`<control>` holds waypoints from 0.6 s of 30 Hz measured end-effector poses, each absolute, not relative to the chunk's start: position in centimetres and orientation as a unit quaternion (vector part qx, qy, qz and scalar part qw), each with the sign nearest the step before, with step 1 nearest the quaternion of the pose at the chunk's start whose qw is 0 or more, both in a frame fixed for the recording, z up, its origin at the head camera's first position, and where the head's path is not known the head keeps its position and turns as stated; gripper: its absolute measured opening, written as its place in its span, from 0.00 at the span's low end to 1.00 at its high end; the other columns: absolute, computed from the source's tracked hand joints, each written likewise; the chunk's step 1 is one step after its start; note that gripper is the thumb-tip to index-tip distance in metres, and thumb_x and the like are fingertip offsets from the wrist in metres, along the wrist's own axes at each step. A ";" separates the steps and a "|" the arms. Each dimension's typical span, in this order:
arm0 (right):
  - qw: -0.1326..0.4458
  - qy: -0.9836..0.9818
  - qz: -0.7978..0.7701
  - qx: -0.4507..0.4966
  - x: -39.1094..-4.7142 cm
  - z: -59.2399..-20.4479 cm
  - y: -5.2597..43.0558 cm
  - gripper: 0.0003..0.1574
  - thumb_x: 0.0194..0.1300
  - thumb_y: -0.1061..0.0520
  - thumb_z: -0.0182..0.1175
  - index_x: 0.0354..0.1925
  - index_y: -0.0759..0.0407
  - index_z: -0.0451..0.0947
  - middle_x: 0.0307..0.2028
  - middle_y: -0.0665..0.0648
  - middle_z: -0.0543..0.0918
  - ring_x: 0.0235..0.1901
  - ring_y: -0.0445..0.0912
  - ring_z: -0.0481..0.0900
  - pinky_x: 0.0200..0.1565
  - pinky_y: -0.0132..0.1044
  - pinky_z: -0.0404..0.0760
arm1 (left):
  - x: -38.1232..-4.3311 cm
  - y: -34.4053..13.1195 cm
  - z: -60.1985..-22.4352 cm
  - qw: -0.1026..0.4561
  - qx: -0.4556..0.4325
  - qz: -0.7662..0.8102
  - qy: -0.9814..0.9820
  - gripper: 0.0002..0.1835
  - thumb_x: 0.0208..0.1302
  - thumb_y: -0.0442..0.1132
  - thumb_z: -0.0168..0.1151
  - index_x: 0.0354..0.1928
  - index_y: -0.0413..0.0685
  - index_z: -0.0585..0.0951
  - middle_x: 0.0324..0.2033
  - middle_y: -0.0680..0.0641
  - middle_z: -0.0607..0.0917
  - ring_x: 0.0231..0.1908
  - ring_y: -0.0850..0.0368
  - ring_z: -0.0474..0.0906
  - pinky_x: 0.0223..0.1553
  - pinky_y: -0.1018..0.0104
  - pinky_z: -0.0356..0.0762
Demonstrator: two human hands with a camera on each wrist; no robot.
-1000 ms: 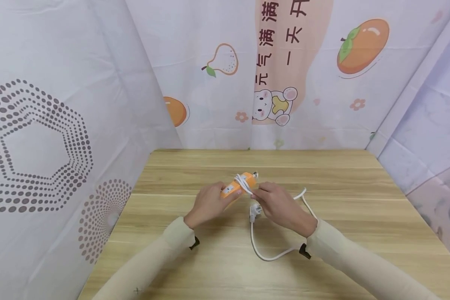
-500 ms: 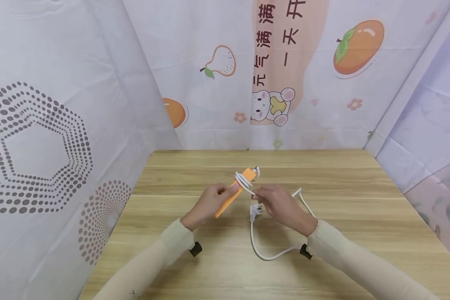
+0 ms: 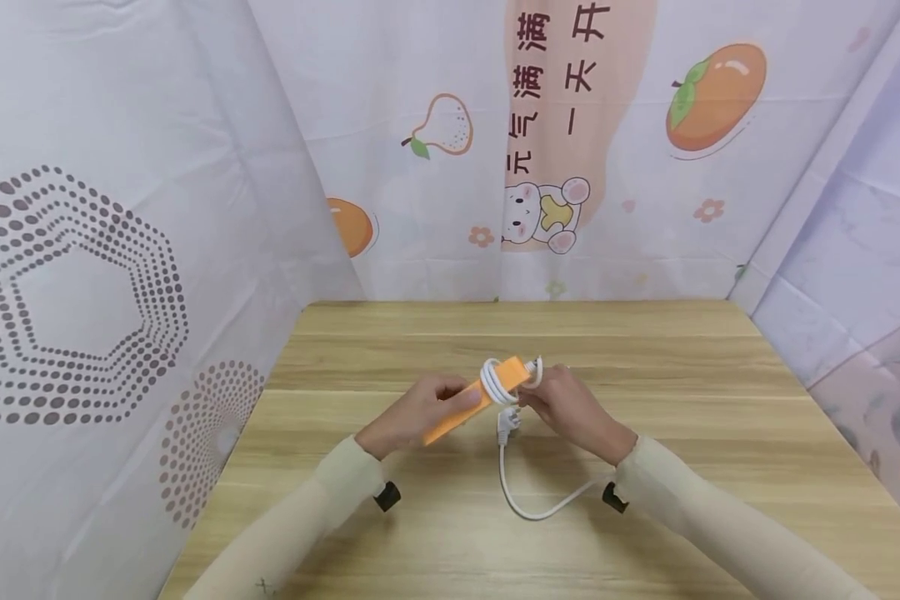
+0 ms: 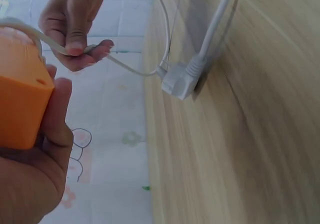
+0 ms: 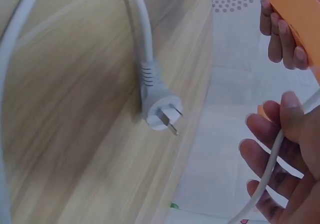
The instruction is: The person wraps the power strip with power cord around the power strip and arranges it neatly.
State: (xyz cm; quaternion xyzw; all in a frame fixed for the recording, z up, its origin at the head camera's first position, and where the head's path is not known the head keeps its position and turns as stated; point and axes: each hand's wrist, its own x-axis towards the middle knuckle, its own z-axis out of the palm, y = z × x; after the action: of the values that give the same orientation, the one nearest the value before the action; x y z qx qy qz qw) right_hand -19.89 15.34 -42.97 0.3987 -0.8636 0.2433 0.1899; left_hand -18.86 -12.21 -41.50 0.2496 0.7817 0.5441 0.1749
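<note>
My left hand [image 3: 418, 414] grips an orange power strip [image 3: 512, 372] above the table, a plain orange side facing up. White cord [image 3: 492, 382] is wound in several loops around the strip near its far end. To the right, my right hand [image 3: 576, 417] pinches the running length of cord, thumb against fingers, as the right wrist view shows with the cord [image 5: 270, 169] crossing the palm. Between and below the hands lies the white plug [image 3: 506, 423] on the table, its metal pins [image 5: 167, 121] showing in the right wrist view.
The wood-grain table [image 3: 450, 550] carries a loose curve of cord [image 3: 532, 517] running from the plug toward the right wrist. A printed curtain [image 3: 420, 208] stands behind the table's back edge, with more cloth at left and right.
The strip has turned from its socket face to a plain side and dipped toward the right. More cord lies around it. The bend of cord behind the right hand no longer shows.
</note>
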 end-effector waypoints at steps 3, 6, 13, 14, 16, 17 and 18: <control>0.192 -0.870 0.217 0.400 -19.8 -42.6 15.4 0.08 0.56 0.64 0.76 0.33 0.57 0.86 0.29 0.51 0.87 0.29 0.44 0.83 0.39 0.45 0.79 | -18.9 -12.0 -41.4 0.169 0.313 0.507 0.785 0.15 0.71 0.60 0.63 0.44 0.61 0.87 0.36 0.50 0.83 0.35 0.56 0.74 0.36 0.64 0.72; 0.181 -0.868 0.184 0.424 -19.8 -42.3 15.2 0.07 0.57 0.63 0.74 0.30 0.54 0.85 0.26 0.48 0.85 0.28 0.43 0.81 0.38 0.44 0.76 | -18.8 -11.8 -41.2 0.166 0.364 0.466 0.789 0.12 0.69 0.58 0.66 0.42 0.61 0.87 0.34 0.53 0.84 0.32 0.58 0.74 0.33 0.68 0.70; 0.155 -0.863 0.109 0.468 -20.0 -42.6 15.1 0.04 0.59 0.56 0.75 0.34 0.47 0.89 0.28 0.42 0.83 0.28 0.39 0.75 0.37 0.38 0.69 | -18.6 -11.2 -40.8 0.123 0.447 0.311 0.829 0.18 0.61 0.65 0.70 0.40 0.61 0.86 0.33 0.64 0.82 0.30 0.66 0.76 0.32 0.71 0.75; 0.163 -0.861 0.097 0.473 -20.0 -42.7 15.0 0.04 0.59 0.55 0.76 0.33 0.46 0.89 0.27 0.42 0.83 0.28 0.39 0.74 0.37 0.38 0.68 | -18.6 -11.0 -40.8 0.109 0.458 0.283 0.836 0.20 0.60 0.67 0.69 0.39 0.61 0.86 0.32 0.65 0.81 0.29 0.68 0.75 0.31 0.72 0.74; 0.181 -0.857 0.075 0.477 -20.0 -42.9 14.9 0.05 0.57 0.50 0.77 0.31 0.45 0.88 0.26 0.40 0.82 0.27 0.40 0.72 0.35 0.38 0.66 | -18.5 -10.7 -40.8 0.082 0.475 0.232 0.845 0.22 0.59 0.70 0.68 0.38 0.60 0.85 0.30 0.65 0.79 0.28 0.70 0.73 0.29 0.74 0.72; 0.190 -0.855 0.067 0.478 -20.0 -42.9 14.8 0.05 0.57 0.49 0.76 0.30 0.44 0.88 0.25 0.40 0.80 0.27 0.40 0.72 0.35 0.37 0.65 | -18.4 -10.5 -40.8 0.072 0.480 0.211 0.848 0.23 0.59 0.71 0.67 0.38 0.60 0.85 0.30 0.66 0.79 0.27 0.71 0.73 0.29 0.75 0.72; 0.199 -0.853 0.060 0.479 -19.9 -42.9 14.7 0.06 0.56 0.48 0.77 0.29 0.43 0.88 0.24 0.40 0.80 0.26 0.40 0.71 0.34 0.37 0.64 | -18.4 -10.4 -40.9 0.063 0.483 0.195 0.851 0.24 0.59 0.71 0.67 0.37 0.60 0.85 0.30 0.66 0.78 0.27 0.71 0.72 0.29 0.75 0.71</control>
State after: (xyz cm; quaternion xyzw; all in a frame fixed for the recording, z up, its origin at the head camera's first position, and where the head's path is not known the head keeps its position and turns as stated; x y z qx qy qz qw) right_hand -19.91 14.67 -42.93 0.4791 -0.8528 0.0595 0.1990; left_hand -18.36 -10.41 -40.86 0.4828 0.8514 0.1951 0.0634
